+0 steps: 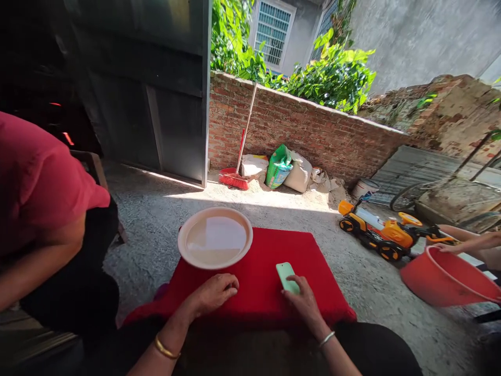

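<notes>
**Green slab under right hand, on red cloth**

Position: a thin, pale-green slab (285,270), phone-like in outline, is over the right half of the red cloth (282,245), its far end bare. Whether it lies fully flat is unclear.

Right hand (305,302): at the slab's near end; thumb by the left edge, index finger bent over the top face, the two apart. Cannot tell if they clamp it or only rest there.

Left hand (215,294): fingers loosely curled together, nothing visible in them; palm hidden, so cannot tell how tightly they close. It is just short of the basin (249,241), which stands at the cloth's far left corner with liquid in it.

Handling (judged): light, stiff, smooth-faced. Probably slippery, more so if wet; likely to crack or chip on the concrete floor (148,224) if dropped. Best hold: both long edges, thumb opposite fingers, near mid-length. A pinch at one end would let it tip.
</notes>
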A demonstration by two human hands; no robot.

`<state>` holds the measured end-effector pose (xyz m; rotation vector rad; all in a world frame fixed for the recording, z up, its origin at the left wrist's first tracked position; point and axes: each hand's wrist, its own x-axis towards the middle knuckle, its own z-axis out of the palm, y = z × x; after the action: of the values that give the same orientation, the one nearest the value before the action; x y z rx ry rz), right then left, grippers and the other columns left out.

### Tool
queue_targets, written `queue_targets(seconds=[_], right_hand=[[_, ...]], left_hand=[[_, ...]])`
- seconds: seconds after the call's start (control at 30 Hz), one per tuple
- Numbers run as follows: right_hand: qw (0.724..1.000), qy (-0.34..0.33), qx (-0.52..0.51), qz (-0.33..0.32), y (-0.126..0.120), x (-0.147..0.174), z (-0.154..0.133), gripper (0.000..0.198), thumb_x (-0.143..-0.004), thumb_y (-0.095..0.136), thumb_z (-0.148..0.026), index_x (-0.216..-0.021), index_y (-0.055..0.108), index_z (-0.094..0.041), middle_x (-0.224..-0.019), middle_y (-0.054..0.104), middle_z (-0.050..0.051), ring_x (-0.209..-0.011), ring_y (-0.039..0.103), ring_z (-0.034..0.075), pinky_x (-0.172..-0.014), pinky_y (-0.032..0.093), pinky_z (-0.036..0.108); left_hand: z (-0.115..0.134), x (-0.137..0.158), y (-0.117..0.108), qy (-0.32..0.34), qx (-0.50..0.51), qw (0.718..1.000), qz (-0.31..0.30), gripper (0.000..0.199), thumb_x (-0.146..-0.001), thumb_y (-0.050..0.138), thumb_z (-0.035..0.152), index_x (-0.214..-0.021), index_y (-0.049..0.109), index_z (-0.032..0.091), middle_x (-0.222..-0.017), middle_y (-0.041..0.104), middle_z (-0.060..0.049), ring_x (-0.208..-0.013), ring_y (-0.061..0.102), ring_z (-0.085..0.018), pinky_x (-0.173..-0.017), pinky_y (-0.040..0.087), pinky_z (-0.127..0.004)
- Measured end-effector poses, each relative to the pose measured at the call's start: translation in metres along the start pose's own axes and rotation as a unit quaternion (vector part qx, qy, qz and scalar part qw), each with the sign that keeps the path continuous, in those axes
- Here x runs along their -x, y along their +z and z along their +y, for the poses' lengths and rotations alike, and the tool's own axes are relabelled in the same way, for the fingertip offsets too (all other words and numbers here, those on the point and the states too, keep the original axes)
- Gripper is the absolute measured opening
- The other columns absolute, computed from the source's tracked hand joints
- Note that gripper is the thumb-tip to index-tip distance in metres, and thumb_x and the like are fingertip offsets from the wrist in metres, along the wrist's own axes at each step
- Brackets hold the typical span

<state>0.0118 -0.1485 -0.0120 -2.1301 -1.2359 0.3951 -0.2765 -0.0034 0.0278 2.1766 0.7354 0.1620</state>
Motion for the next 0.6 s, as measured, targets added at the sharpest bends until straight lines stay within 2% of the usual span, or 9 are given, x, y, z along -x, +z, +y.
queue_targets(seconds=[0.07, 0.13, 0.2, 0.27, 0.37, 0.47, 0.53, 0.6], right_hand=[[0.987, 0.107, 0.059, 0.1, -0.035, -0.023, 0.038, 0.037, -0.067, 0.065, -0.045, -0.097, 0.07, -0.024, -0.088, 0.063, 0.004, -0.089, 0.064, 0.026, -0.078, 0.051, 0.035], [0.966, 0.182, 0.11, 0.148, -0.06, -0.036, 0.066, 0.04, -0.069, 0.062, -0.048, -0.099, 0.069, -0.021, -0.084, 0.063, 0.006, -0.088, 0.065, 0.028, -0.075, 0.051, 0.038], [0.955, 0.212, 0.13, 0.159, -0.068, -0.041, 0.08, 0.041, -0.073, 0.058, -0.048, -0.102, 0.067, -0.02, -0.084, 0.063, 0.008, -0.086, 0.065, 0.03, -0.074, 0.05, 0.04], [0.955, 0.218, 0.133, 0.151, -0.059, -0.041, 0.078, 0.042, -0.075, 0.057, -0.047, -0.105, 0.067, -0.019, -0.087, 0.063, 0.009, -0.083, 0.065, 0.029, -0.072, 0.05, 0.041], [0.971, 0.175, 0.121, 0.111, -0.023, -0.031, 0.052, 0.039, -0.074, 0.062, -0.045, -0.106, 0.068, -0.024, -0.095, 0.061, 0.006, -0.084, 0.064, 0.025, -0.073, 0.049, 0.037], [0.998, 0.038, 0.029, -0.034, 0.009, -0.016, 0.02, 0.033, -0.068, 0.066, -0.038, -0.099, 0.07, -0.027, -0.096, 0.06, 0.001, -0.085, 0.063, 0.019, -0.074, 0.048, 0.03], [0.991, -0.045, -0.047, -0.117, 0.014, -0.011, 0.009, 0.031, -0.065, 0.068, -0.036, -0.094, 0.072, -0.026, -0.095, 0.06, 0.0, -0.085, 0.062, 0.018, -0.074, 0.048, 0.029], [0.99, -0.052, -0.079, -0.106, 0.002, -0.014, 0.013, 0.032, -0.063, 0.069, -0.038, -0.092, 0.073, -0.026, -0.093, 0.062, 0.0, -0.086, 0.062, 0.019, -0.075, 0.049, 0.029]], left_hand=[[0.0, -0.001, 0.004, -0.014, -0.033, 0.999, -0.009, 0.021, -0.085, 0.048, 0.025, -0.094, 0.066, 0.02, -0.101, 0.069, -0.005, -0.097, 0.062, -0.02, -0.086, 0.043, -0.029], [0.0, -0.002, 0.007, -0.025, -0.054, 0.998, -0.018, 0.021, -0.086, 0.048, 0.026, -0.096, 0.066, 0.021, -0.104, 0.069, -0.006, -0.1, 0.062, -0.02, -0.088, 0.043, -0.03], [0.0, -0.003, 0.01, -0.03, -0.064, 0.997, -0.026, 0.021, -0.088, 0.047, 0.026, -0.098, 0.065, 0.022, -0.106, 0.068, -0.006, -0.102, 0.062, -0.021, -0.089, 0.043, -0.03], [0.0, -0.004, 0.011, -0.032, -0.068, 0.997, -0.033, 0.021, -0.088, 0.048, 0.025, -0.098, 0.065, 0.021, -0.107, 0.068, -0.006, -0.103, 0.062, -0.021, -0.091, 0.043, -0.03], [0.0, -0.006, 0.011, -0.035, -0.076, 0.996, -0.034, 0.021, -0.088, 0.048, 0.025, -0.1, 0.065, 0.021, -0.108, 0.068, -0.007, -0.104, 0.062, -0.021, -0.091, 0.043, -0.031], [0.001, -0.007, 0.012, -0.036, -0.084, 0.995, -0.033, 0.021, -0.088, 0.047, 0.025, -0.099, 0.065, 0.021, -0.107, 0.069, -0.007, -0.101, 0.062, -0.022, -0.088, 0.043, -0.031], [0.002, -0.008, 0.013, -0.035, -0.086, 0.995, -0.034, 0.021, -0.088, 0.047, 0.025, -0.097, 0.065, 0.021, -0.105, 0.069, -0.006, -0.1, 0.063, -0.022, -0.086, 0.044, -0.031], [0.002, -0.008, 0.014, -0.036, -0.087, 0.995, -0.034, 0.02, -0.087, 0.048, 0.024, -0.097, 0.065, 0.022, -0.105, 0.069, -0.006, -0.1, 0.063, -0.022, -0.086, 0.044, -0.031]])
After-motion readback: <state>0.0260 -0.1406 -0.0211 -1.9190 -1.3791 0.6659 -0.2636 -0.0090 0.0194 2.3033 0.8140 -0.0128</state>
